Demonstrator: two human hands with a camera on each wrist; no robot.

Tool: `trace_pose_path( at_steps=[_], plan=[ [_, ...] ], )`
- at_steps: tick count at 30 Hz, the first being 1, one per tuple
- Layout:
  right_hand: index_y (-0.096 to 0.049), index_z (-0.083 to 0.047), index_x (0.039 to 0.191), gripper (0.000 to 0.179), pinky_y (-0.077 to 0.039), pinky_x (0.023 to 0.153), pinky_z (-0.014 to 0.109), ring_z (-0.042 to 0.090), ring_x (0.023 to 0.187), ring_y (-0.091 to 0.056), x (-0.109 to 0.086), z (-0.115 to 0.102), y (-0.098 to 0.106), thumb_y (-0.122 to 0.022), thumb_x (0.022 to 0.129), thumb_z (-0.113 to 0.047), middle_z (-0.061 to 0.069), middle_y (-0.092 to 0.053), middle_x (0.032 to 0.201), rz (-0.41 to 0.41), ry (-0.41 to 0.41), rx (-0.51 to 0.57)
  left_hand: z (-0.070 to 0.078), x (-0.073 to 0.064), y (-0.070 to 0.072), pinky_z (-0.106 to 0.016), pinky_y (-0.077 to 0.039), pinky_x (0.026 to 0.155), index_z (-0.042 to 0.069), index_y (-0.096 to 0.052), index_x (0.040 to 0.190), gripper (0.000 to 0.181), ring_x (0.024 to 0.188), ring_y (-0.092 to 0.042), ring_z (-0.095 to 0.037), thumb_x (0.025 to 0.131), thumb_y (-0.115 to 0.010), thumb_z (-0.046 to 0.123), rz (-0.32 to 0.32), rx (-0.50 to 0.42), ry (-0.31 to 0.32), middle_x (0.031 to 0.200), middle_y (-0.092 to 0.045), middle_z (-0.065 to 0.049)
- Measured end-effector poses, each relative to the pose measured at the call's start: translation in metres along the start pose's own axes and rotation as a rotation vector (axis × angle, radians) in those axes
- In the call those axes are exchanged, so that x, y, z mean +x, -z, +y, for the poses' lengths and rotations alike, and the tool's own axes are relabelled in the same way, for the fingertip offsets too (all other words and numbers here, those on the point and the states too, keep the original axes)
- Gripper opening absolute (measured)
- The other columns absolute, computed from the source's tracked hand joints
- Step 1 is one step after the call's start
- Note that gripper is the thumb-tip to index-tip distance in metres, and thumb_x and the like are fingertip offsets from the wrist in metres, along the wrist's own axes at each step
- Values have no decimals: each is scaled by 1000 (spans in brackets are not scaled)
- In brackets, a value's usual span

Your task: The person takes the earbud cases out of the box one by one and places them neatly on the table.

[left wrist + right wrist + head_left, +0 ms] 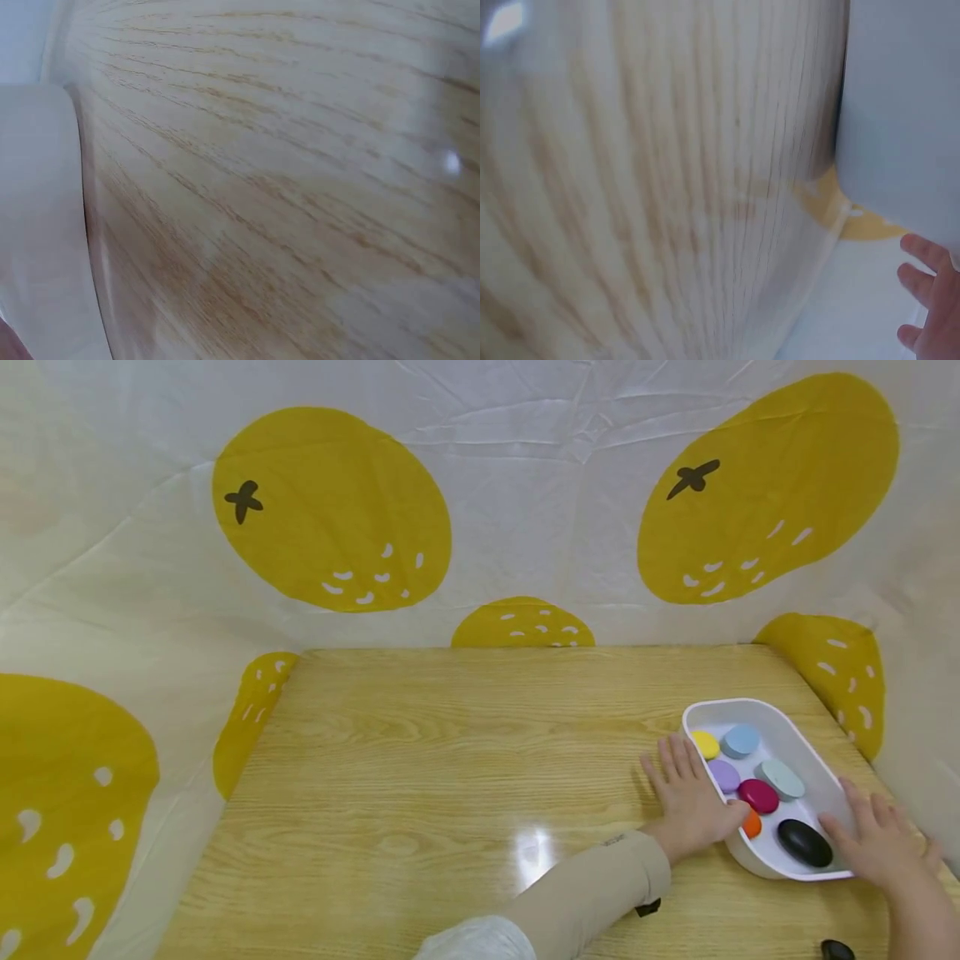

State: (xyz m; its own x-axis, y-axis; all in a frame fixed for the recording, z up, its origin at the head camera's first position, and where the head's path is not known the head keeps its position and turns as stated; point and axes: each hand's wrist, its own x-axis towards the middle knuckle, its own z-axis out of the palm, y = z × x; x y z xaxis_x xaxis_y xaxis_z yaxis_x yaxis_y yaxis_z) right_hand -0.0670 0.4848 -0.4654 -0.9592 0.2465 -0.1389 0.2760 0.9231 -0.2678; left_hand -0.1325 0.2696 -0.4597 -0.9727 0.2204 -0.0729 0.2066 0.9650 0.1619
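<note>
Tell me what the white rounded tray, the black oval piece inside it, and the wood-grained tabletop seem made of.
White rounded tray: probably smooth moulded plastic, given its even colour and rounded rim.
Black oval piece: polished stone or plastic; its sheen doesn't settle which.
Tan wood-grained tabletop: glossy wood or laminate, showing grain lines and a bright reflection.

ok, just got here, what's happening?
A person has both hands at a white bin at the right side of the table. The left hand lies along one side of the bin, thumb over the rim; the right hand is at the opposite side. Inside are smooth coloured pieces, one black. Can't tell whether the bin is lifted.
</note>
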Motion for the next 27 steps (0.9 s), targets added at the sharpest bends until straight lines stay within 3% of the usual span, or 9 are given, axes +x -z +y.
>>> trace_pose_path(
  at_steps=[12,16,20,23,27],
  plan=[
    [13,-7,142,88,17,84,73,62,118,2,0,-7,-3,-31,89,-61,43,6,133,-85,-71,32,-5,-2,-2,-59,-4,104,14,1,147,100,137,14,-31,72,-43,63,63,-1,25,152,7,-8],
    [8,-9,144,83,2,85,77,62,114,-11,8,0,3,-33,91,-58,44,-3,133,-47,2,-41,-4,-2,-1,-59,-4,104,14,1,147,103,137,13,-32,70,-46,65,45,-9,45,152,6,-10],
    [3,-12,146,76,-12,83,76,61,113,-18,21,6,8,-39,93,-48,43,-11,133,26,147,-98,-3,-2,0,-59,-3,104,15,1,147,107,137,11,-32,68,-47,68,38,4,73,152,4,-10],
    [1,-14,147,75,-13,83,74,59,118,-16,28,10,9,-44,93,-41,40,-13,136,68,245,-88,-3,-1,1,-59,-2,103,14,0,147,107,137,11,-32,68,-50,66,31,-3,71,152,4,-10],
    [2,-18,147,76,-9,85,73,55,127,-7,35,14,9,-47,92,-38,36,-9,141,97,316,-67,-3,0,2,-59,-1,103,14,-1,147,105,138,10,-31,69,-51,63,8,-18,67,152,3,-9]
  ],
)
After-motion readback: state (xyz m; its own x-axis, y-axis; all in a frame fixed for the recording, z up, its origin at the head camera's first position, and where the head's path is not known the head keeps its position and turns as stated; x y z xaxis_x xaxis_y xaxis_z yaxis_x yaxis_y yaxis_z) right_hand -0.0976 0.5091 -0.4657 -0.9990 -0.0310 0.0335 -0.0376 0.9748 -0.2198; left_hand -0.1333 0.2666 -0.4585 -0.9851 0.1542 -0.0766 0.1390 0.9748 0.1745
